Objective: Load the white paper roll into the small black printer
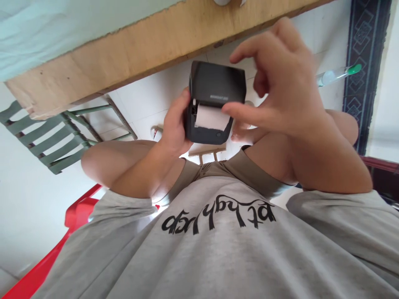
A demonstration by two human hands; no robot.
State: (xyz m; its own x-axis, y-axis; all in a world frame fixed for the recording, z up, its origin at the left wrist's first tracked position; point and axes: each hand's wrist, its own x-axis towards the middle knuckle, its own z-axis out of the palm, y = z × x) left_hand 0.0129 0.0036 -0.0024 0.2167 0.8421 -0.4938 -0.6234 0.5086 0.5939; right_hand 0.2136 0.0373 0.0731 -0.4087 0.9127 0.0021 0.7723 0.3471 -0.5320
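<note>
A small black label printer (pixel 217 82) is held above my lap, just off the table's edge. My left hand (pixel 176 124) grips its left side, the thumb along the casing and the other fingers hidden beneath. A strip of white paper (pixel 212 117) shows in the slot at its front, with a torn-looking lower edge. My right hand (pixel 277 79) is raised at the printer's right, thumb and forefinger spread apart. The thumb tip overlaps the paper's right end in view; whether it touches I cannot tell. Nothing shows between those fingers.
A wooden table (pixel 131 56) with a pale green cover (pixel 77 29) runs across the top. At the left stands a chair with green slats (pixel 46 139). A clear bottle with a green cap (pixel 353 69) lies at the right, near a dark patterned floor border (pixel 361 95). Something red (pixel 77 214) is beside me.
</note>
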